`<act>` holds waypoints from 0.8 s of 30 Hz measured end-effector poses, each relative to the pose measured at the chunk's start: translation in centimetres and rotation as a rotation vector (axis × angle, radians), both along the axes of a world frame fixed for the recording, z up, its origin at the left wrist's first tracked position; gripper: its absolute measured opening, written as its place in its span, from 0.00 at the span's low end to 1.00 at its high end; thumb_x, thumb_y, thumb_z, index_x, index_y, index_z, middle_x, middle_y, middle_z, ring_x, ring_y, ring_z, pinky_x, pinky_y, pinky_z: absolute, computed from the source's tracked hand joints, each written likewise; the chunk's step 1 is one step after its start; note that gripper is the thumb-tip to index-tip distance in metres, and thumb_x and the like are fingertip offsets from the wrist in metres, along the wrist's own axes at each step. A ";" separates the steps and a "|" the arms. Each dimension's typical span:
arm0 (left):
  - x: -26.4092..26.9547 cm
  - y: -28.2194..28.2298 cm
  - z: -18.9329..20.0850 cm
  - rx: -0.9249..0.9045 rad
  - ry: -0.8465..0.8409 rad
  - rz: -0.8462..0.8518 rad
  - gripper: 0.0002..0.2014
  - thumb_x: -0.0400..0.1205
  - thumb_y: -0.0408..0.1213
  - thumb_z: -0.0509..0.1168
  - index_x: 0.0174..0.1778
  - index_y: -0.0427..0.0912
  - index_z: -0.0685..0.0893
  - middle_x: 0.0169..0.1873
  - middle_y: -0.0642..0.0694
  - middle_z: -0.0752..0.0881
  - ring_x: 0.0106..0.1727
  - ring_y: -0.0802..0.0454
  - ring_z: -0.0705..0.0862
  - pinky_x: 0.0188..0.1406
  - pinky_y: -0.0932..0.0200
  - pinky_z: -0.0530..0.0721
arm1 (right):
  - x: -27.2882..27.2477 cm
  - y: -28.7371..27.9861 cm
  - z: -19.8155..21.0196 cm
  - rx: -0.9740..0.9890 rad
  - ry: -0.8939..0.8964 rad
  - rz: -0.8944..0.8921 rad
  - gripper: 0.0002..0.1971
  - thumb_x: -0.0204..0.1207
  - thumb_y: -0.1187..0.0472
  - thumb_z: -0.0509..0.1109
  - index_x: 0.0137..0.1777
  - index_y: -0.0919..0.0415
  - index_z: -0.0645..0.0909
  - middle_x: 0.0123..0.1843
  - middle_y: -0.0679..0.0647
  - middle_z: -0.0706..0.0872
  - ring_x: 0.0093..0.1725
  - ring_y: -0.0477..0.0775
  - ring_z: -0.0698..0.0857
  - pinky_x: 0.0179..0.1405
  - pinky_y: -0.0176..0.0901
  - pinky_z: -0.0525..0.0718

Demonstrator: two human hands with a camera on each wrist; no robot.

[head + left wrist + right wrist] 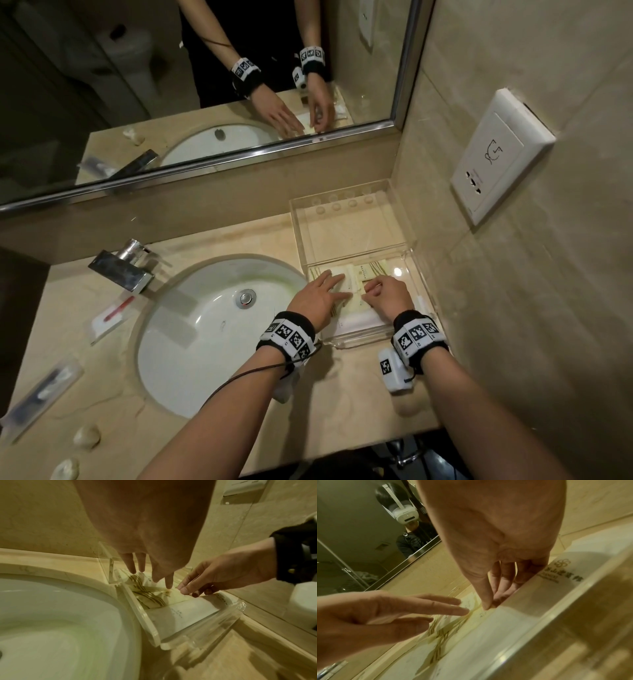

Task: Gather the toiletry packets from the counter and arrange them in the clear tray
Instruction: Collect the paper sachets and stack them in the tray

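Two forearms in black wristbands with coded markers reach from the counter's front edge toward its right back corner, seen from the head camera. Both hands are inside the clear tray (pixel 416 260), which sits on the beige counter (pixel 113 404) just right of the white sink (pixel 191 329), its hinged lid standing open against the wall. Left hand (pixel 317 296) lies flat, fingers straight, pressing the cream packets (pixel 356 279) at the tray's left side; right hand (pixel 388 296) is curled, pinching a packet near the tray's middle. Across the sink, near the counter's left edge, a packet with a red item (pixel 111 317) and a long clear sleeve (pixel 41 394) lie on the counter, with a chrome faucet (pixel 125 265) at the sink's back. From the left wrist, the left hand's fingertips (pixel 169 586) come down straight onto gold-striped packets (pixel 149 599) along the tray's sink-side wall, while the right hand (pixel 221 574) enters from the right and nips a packet edge between thumb and fingers; a larger white packet (pixel 181 614) lies along the tray's front wall (pixel 204 630). From the right wrist, the right thumb and fingers (pixel 486 601) pinch a thin packet edge, and the left hand (pixel 385 612), fingers extended, rests on the striped packets (pixel 443 635) beside it.
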State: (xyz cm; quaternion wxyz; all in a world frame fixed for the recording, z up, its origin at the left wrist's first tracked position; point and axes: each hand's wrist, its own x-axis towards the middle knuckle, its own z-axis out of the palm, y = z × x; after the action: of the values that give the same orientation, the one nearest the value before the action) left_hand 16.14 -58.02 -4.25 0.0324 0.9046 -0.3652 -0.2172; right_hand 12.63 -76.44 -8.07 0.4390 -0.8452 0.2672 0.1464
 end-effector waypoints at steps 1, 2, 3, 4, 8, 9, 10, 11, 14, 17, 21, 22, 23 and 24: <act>0.0 0.0 0.0 -0.009 0.011 0.026 0.39 0.75 0.18 0.60 0.79 0.58 0.68 0.85 0.50 0.54 0.86 0.48 0.50 0.80 0.52 0.65 | 0.0 0.0 -0.1 0.001 -0.001 0.000 0.07 0.69 0.63 0.79 0.44 0.56 0.84 0.42 0.50 0.90 0.43 0.53 0.89 0.52 0.50 0.88; 0.0 0.0 -0.1 -0.016 0.022 0.047 0.40 0.75 0.17 0.59 0.79 0.58 0.67 0.85 0.50 0.54 0.86 0.48 0.49 0.78 0.52 0.68 | 0.0 0.0 -0.1 0.002 -0.003 -0.001 0.07 0.69 0.63 0.79 0.44 0.56 0.84 0.42 0.50 0.90 0.43 0.53 0.89 0.52 0.50 0.88; 0.0 -0.1 0.0 -0.021 0.032 0.064 0.40 0.75 0.16 0.59 0.80 0.58 0.66 0.85 0.50 0.54 0.86 0.48 0.49 0.76 0.52 0.70 | 0.1 0.0 -0.1 0.006 -0.008 -0.004 0.07 0.69 0.63 0.79 0.44 0.56 0.84 0.42 0.51 0.90 0.43 0.52 0.89 0.52 0.50 0.88; -0.1 -0.2 0.0 -0.026 0.042 0.078 0.40 0.76 0.16 0.58 0.80 0.57 0.66 0.85 0.50 0.53 0.86 0.48 0.49 0.75 0.52 0.72 | 0.1 0.1 0.0 0.011 -0.011 -0.011 0.07 0.68 0.64 0.79 0.44 0.56 0.84 0.42 0.51 0.90 0.42 0.52 0.89 0.53 0.50 0.89; -0.1 -0.4 0.1 -0.071 0.052 0.098 0.41 0.75 0.14 0.58 0.79 0.57 0.67 0.85 0.49 0.55 0.86 0.48 0.50 0.71 0.52 0.75 | 0.4 0.2 0.1 0.040 -0.005 -0.031 0.09 0.67 0.68 0.80 0.43 0.57 0.85 0.35 0.52 0.87 0.38 0.51 0.87 0.53 0.49 0.89; 0.0 -0.3 0.1 -0.083 0.052 0.104 0.41 0.75 0.14 0.58 0.79 0.56 0.67 0.84 0.49 0.56 0.86 0.48 0.50 0.71 0.53 0.75 | 0.4 0.2 0.1 0.048 -0.009 -0.033 0.09 0.66 0.69 0.80 0.42 0.57 0.85 0.35 0.51 0.87 0.37 0.50 0.86 0.53 0.50 0.89; 0.0 -0.2 0.0 -0.093 0.058 0.110 0.41 0.74 0.13 0.58 0.79 0.55 0.67 0.84 0.49 0.56 0.86 0.48 0.50 0.72 0.53 0.75 | 0.4 0.3 0.0 0.051 -0.012 -0.033 0.10 0.66 0.70 0.80 0.40 0.57 0.84 0.34 0.51 0.87 0.36 0.49 0.86 0.53 0.50 0.89; 0.0 0.0 -0.1 -0.100 0.066 0.116 0.41 0.74 0.13 0.58 0.80 0.53 0.67 0.84 0.48 0.56 0.86 0.48 0.50 0.73 0.53 0.73 | 0.3 0.3 -0.1 0.054 -0.019 -0.032 0.11 0.65 0.71 0.80 0.39 0.56 0.84 0.34 0.51 0.87 0.35 0.48 0.85 0.53 0.50 0.90; 0.0 0.1 -0.5 -0.127 0.085 0.133 0.41 0.73 0.12 0.58 0.81 0.49 0.66 0.84 0.47 0.57 0.86 0.47 0.51 0.79 0.54 0.66 | 0.3 0.4 0.0 0.062 -0.021 -0.028 0.12 0.65 0.72 0.80 0.38 0.55 0.84 0.33 0.49 0.85 0.33 0.46 0.83 0.53 0.48 0.90; 0.2 0.0 -1.0 -0.173 0.098 0.139 0.43 0.70 0.10 0.59 0.81 0.47 0.66 0.83 0.45 0.59 0.85 0.46 0.54 0.83 0.54 0.60 | 0.2 0.2 0.0 0.071 -0.022 -0.026 0.11 0.64 0.71 0.81 0.40 0.57 0.85 0.32 0.49 0.85 0.35 0.48 0.84 0.54 0.50 0.89; 0.2 0.0 -1.0 -0.196 0.072 0.151 0.43 0.71 0.11 0.59 0.81 0.48 0.66 0.83 0.47 0.60 0.85 0.48 0.55 0.79 0.53 0.67 | 0.2 0.1 -0.1 0.069 -0.026 -0.025 0.11 0.63 0.70 0.82 0.43 0.59 0.86 0.32 0.50 0.86 0.35 0.49 0.85 0.54 0.52 0.90; 0.2 0.1 -0.9 -0.201 0.056 0.158 0.43 0.71 0.12 0.59 0.81 0.49 0.65 0.83 0.48 0.60 0.85 0.48 0.55 0.78 0.53 0.70 | 0.2 0.0 -0.1 0.061 -0.035 -0.029 0.12 0.63 0.69 0.82 0.43 0.59 0.85 0.33 0.50 0.86 0.36 0.50 0.86 0.54 0.52 0.90; 0.2 0.1 -0.8 -0.203 0.042 0.163 0.43 0.71 0.12 0.59 0.81 0.49 0.65 0.83 0.48 0.60 0.85 0.47 0.55 0.77 0.53 0.71 | 0.2 0.0 -0.2 0.055 -0.043 -0.032 0.12 0.63 0.68 0.82 0.44 0.58 0.85 0.33 0.50 0.86 0.37 0.50 0.87 0.53 0.52 0.90; 0.1 0.1 -0.7 -0.201 0.036 0.165 0.42 0.71 0.12 0.59 0.81 0.49 0.65 0.83 0.48 0.60 0.84 0.46 0.55 0.76 0.52 0.72 | 0.1 0.0 -0.3 0.052 -0.047 -0.034 0.12 0.64 0.67 0.82 0.44 0.58 0.84 0.33 0.49 0.86 0.38 0.51 0.87 0.53 0.52 0.89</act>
State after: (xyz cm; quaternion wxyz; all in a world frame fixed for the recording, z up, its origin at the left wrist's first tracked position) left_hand 16.28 -57.91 -4.95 0.1470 0.9197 -0.3090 -0.1925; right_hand 12.76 -76.40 -8.32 0.4694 -0.8321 0.2672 0.1259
